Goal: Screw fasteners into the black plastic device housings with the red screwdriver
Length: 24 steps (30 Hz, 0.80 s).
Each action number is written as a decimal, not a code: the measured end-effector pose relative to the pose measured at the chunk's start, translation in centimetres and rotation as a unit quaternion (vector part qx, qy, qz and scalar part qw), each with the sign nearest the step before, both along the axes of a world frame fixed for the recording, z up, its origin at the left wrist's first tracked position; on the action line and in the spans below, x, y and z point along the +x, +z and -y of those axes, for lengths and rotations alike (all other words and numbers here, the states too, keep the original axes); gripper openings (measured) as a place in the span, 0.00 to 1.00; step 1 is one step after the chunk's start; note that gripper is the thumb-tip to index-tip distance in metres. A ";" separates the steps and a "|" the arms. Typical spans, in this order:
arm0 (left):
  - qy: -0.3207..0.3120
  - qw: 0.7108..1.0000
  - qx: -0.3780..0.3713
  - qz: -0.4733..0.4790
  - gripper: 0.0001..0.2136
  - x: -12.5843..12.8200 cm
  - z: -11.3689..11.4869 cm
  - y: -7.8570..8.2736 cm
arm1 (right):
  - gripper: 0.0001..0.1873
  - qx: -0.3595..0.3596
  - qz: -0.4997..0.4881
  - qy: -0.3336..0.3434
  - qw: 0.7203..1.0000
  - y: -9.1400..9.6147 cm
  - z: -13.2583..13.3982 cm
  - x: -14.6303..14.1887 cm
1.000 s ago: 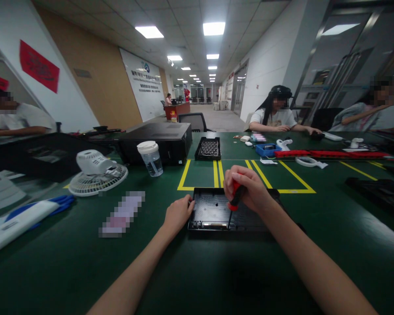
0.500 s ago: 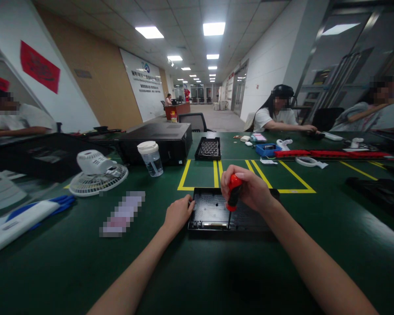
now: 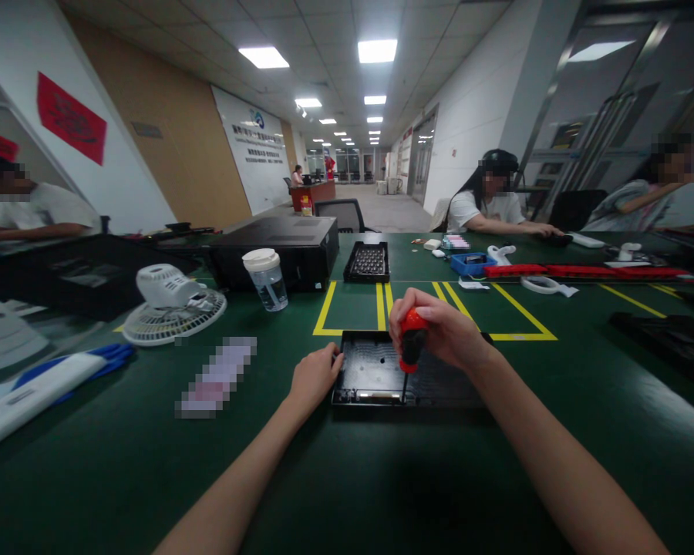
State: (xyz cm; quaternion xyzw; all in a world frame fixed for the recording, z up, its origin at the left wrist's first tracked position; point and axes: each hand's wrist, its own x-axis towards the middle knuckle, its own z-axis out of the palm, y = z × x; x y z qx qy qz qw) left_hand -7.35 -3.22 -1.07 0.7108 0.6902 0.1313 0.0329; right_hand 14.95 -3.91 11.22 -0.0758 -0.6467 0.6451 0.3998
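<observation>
The shallow black rectangular plastic tray (image 3: 370, 368) lies beneath the right hand (image 3: 436, 327), which grasps a red-and-black-handled screwdriver (image 3: 413, 345), its slim shaft pointing down inside the tray; left of that grip, the left hand (image 3: 315, 376) clasps the tray's side.

Both bare forearms reach in from the lower edge and angle inward. The left forearm (image 3: 246, 462) slants up and rightward to the left hand (image 3: 317, 374), its back uppermost, fingers pointing forward and partly hidden. The right forearm (image 3: 567, 447) slants up and leftward to the right hand (image 3: 433, 331), raised higher, fingers curled into a closed grip. The hands stand apart.
</observation>
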 end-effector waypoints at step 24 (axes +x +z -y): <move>0.003 1.000 -0.006 -0.001 0.14 0.2 0.3 0.5 | 0.07 0.153 0.145 -0.150 0.966 1.6 0.0 2.4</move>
